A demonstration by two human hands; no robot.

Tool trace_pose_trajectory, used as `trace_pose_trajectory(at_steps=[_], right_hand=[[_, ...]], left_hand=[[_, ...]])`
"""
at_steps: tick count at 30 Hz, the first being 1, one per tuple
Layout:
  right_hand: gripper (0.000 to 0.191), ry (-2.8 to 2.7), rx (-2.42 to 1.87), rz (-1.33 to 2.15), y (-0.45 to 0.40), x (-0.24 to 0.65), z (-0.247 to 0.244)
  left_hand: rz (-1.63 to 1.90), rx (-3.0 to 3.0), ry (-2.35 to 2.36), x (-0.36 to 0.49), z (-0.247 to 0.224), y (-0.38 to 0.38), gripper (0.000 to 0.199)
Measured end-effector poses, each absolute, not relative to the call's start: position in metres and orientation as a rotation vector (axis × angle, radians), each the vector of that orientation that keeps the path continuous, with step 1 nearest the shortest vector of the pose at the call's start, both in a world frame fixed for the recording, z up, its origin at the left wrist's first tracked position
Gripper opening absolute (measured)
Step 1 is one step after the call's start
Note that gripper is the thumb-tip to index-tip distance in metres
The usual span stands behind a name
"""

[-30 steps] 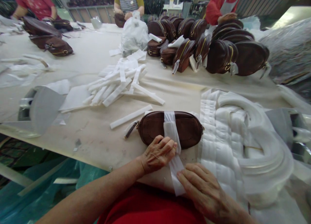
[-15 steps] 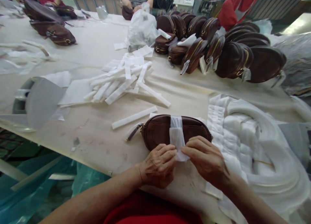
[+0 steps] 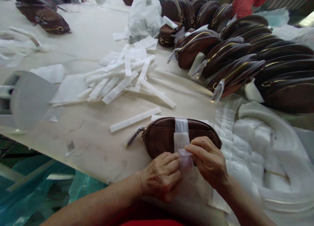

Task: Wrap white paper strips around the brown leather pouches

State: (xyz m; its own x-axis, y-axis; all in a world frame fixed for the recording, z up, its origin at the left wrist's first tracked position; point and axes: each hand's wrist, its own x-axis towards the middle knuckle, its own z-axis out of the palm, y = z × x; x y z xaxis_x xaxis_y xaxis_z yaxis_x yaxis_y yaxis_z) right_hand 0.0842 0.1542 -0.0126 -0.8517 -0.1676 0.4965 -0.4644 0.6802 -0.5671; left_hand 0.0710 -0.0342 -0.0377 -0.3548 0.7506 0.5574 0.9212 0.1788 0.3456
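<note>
The brown oval pouch [image 3: 160, 137] lies on the table [image 3: 95, 134] just beyond the curled left hand [image 3: 162, 177] and partly behind the right hand [image 3: 209, 161], both hands' fingers pinching the near end of its white strip [image 3: 181, 139].

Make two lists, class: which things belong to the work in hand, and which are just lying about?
In the work:
brown oval bag
translucent white band across it
left hand, at the band's edge
right hand, pinching the band's end

Lying about:
pile of loose white strips
other brown zippered bags
crumpled plastic bag
</note>
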Motion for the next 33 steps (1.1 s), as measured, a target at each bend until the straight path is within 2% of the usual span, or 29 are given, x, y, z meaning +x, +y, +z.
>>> trace_pose_trajectory(at_steps=[6, 9, 14, 18, 23, 27, 33], right_hand=[[0.010, -2.557, 0.352, 0.999, 0.149, 0.080, -0.021], [0.011, -2.554, 0.313, 1.030, 0.147, 0.079, -0.025], [0.014, -2.573, 0.253, 1.050, 0.145, 0.078, -0.024], [0.016, -2.617, 0.184, 1.102, 0.146, 0.077, -0.019], [0.014, -2.599, 0.078, 1.181, 0.147, 0.076, -0.017], [0.012, -2.544, -0.005, 1.226, 0.144, 0.076, -0.017], [0.017, -2.493, -0.130, 1.136, 0.138, 0.071, -0.017]], left_hand=[[-0.974, -1.601, -2.194, 0.074, -0.036, -0.035, 0.016], [-1.005, -1.512, -2.221, 0.077, -0.026, -0.030, 0.017], [-0.597, -1.403, -2.231, 0.077, -0.028, -0.023, 0.029], [-0.419, -1.411, -2.185, 0.075, -0.040, -0.024, 0.022], [-0.449, -1.388, -2.175, 0.074, -0.041, -0.024, 0.019], [-0.470, -1.375, -2.175, 0.074, -0.043, -0.023, 0.025], [-0.448, -1.376, -2.186, 0.073, -0.046, -0.023, 0.025]])
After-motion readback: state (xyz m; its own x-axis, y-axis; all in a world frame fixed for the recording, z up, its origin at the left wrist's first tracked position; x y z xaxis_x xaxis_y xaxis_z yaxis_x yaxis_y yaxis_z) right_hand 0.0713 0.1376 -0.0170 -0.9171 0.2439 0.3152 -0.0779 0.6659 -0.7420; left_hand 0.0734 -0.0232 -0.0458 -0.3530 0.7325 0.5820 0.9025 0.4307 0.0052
